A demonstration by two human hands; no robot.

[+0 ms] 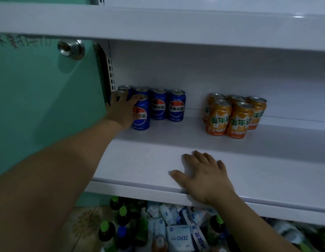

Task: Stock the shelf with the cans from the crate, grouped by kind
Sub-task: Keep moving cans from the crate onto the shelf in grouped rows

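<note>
Currently the left hand (121,110) is at the far left end of the shelf (176,142), laid over the blue cans (159,104). It covers the end can (116,93), which stands next to the slotted upright (111,73), and its fingertips reach the rim of the neighbouring front can (141,113). The back of the hand hides the contact, so I cannot tell whether it clasps the end can or only rests on it. The right hand (205,177) lies flat, fingers spread, on the front lip of the shelf and holds nothing.

Task items: the blue cans stand upright in two rows at the left. The orange cans (230,115) stand upright in a tight cluster further right, well apart from the blue group. The crate is not identifiable in this view; bottles (121,215) and packets (178,237) lie below the shelf.

Step in hand, as judged: seating the end can in the blue front row.

Procedure:
1. Set the end can down vertically, base flat on the shelf.
2. Slide it against the upright and its neighbour, with the label facing forward.
3. Release only once it stands unaided.
4. Lift the fingers straight up, so that the neighbouring can is not tipped.
5. Use the right hand on the lip as a brace.
</note>
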